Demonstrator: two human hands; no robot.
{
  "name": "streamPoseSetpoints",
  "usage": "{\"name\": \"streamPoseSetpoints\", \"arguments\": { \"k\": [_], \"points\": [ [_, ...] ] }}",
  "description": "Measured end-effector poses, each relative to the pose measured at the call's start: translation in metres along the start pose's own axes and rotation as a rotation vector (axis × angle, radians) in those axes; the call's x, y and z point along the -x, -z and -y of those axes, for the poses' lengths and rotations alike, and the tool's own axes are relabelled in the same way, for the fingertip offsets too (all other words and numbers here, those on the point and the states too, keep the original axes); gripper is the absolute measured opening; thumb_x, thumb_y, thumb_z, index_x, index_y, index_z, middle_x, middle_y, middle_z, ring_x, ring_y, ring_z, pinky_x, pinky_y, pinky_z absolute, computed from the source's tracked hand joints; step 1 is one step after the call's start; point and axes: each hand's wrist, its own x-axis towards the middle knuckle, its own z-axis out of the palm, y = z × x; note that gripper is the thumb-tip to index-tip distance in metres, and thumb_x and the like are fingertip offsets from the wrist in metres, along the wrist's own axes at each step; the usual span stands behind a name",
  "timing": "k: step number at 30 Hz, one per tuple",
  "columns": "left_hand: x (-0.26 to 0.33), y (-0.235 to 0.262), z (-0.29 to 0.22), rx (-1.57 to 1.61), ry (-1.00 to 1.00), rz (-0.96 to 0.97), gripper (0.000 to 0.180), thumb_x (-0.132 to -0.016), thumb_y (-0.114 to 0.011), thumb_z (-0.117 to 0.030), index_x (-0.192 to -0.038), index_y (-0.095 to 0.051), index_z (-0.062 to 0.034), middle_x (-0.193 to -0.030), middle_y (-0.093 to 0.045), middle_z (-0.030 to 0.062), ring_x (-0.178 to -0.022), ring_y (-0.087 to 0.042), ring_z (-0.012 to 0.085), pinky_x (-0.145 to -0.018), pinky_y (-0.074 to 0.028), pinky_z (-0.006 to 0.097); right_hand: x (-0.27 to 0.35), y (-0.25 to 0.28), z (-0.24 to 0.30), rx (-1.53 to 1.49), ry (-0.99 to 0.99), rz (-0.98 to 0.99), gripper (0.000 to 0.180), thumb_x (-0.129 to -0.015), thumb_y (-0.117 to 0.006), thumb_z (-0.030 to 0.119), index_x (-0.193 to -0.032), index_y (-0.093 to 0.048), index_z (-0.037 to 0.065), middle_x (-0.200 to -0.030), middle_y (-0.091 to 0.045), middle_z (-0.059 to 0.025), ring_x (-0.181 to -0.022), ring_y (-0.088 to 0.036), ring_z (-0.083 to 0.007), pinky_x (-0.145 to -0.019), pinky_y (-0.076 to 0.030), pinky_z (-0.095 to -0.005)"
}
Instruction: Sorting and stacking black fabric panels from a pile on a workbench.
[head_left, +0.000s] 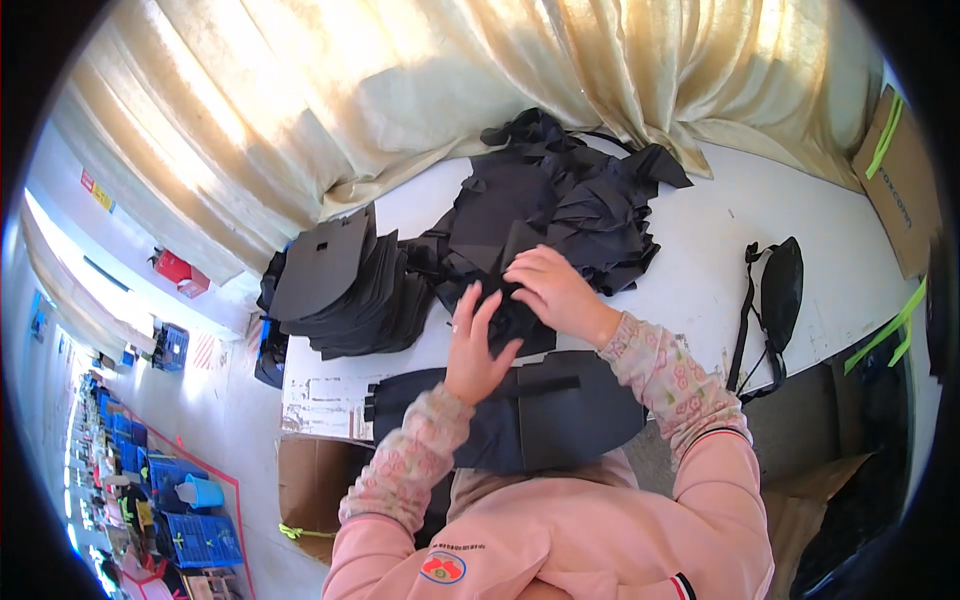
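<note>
A heap of black fabric pieces (590, 205) covers the far middle of the white table. My right hand (565, 295) is at the near edge of the heap, its fingers curled against a raised piece of black fabric (520, 240). My left hand (475, 350) hovers beside it, fingers apart and thumb out, nothing visible in its grasp. Below both hands, a flat black fabric panel (580, 410) with a strip across it lies at the near table edge, partly over my lap. The fingertips of my right hand are partly lost against the dark cloth.
Left of the heap stands a stack of black rounded panels (325, 270). A black pouch with a strap (780, 295) lies on the right of the white table (690, 270). A cardboard box (895, 190) leans at the right, another (315, 490) sits below left. Curtains (420, 110) hang behind.
</note>
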Motion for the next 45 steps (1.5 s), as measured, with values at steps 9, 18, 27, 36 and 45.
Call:
{"name": "streamPoseSetpoints", "arguments": {
  "k": [9, 18, 27, 36, 45],
  "points": [
    [-0.067, 0.015, 0.008, 0.395, 0.193, -0.115, 0.020, -0.079, -0.066, 0.001, -0.098, -0.062, -0.0004, -0.082, -0.064, 0.0069, -0.070, -0.061, 0.0142, -0.067, -0.050, 0.026, 0.011, 0.039, 0.067, -0.104, -0.272, -0.231, 0.054, -0.074, -0.078, 0.014, -0.122, -0.055, 0.004, -0.115, -0.058, -0.0138, -0.107, -0.055, -0.0329, -0.093, -0.044, -0.0391],
    [-0.053, 0.045, -0.007, 0.473, 0.168, 0.052, 0.013, -0.082, -0.067, -0.003, -0.093, -0.061, 0.0002, -0.073, -0.060, 0.0036, -0.068, -0.056, 0.0101, -0.065, -0.047, 0.026, 0.003, 0.031, 0.070, -0.251, -0.317, -0.418, 0.023, -0.082, -0.069, 0.000, -0.102, -0.060, 0.004, -0.083, -0.066, -0.0100, -0.070, -0.065, -0.0220, -0.063, -0.050, -0.0277],
    [-0.042, 0.065, -0.013, 0.410, -0.048, 0.064, 0.052, -0.072, -0.063, 0.002, -0.122, -0.052, -0.0013, -0.114, -0.056, 0.0130, -0.106, -0.057, 0.0227, -0.096, -0.044, 0.032, -0.018, 0.048, 0.089, -0.284, -0.288, -0.211, 0.006, -0.090, -0.062, 0.006, -0.090, -0.063, 0.001, -0.076, -0.065, -0.0092, -0.066, -0.062, -0.0128, -0.062, -0.048, -0.0257],
    [-0.020, 0.042, -0.045, 0.562, 0.100, -0.054, 0.038, -0.070, -0.066, -0.003, -0.107, -0.057, -0.0008, -0.090, -0.063, 0.0151, -0.084, -0.064, 0.0252, -0.077, -0.051, 0.035, -0.008, 0.054, 0.118, 0.199, -0.131, -0.270, 0.016, -0.087, -0.062, 0.002, -0.103, -0.063, 0.001, -0.104, -0.059, -0.0156, -0.099, -0.056, -0.0318, -0.088, -0.044, -0.0400],
    [-0.028, 0.072, -0.042, 0.419, -0.037, -0.104, 0.040, -0.068, -0.063, 0.002, -0.107, -0.055, -0.0015, -0.093, -0.061, 0.0138, -0.086, -0.061, 0.0331, -0.076, -0.049, 0.036, -0.010, 0.043, 0.143, -0.070, -0.295, -0.093, 0.029, -0.090, -0.060, 0.003, -0.119, -0.055, 0.000, -0.102, -0.059, -0.0125, -0.089, -0.056, -0.0265, -0.079, -0.046, -0.0350]
  ]
}}
